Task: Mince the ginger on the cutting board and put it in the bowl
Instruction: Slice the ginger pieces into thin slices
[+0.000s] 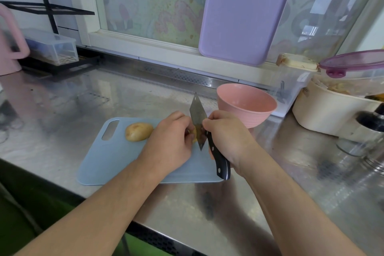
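Steel counter [87,97]: ginger [194,133] pinched under left-hand fingers [188,129].

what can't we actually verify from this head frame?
- Ginger piece: mostly hidden in the head view by the left hand and the knife; cut state unclear.
- Blade edge contact with the cutting board: blocked by both hands.
- Pink bowl: near wall hides its bottom; contents unknown.
- Right hand: palm side hidden, grip on the handle only partly seen.
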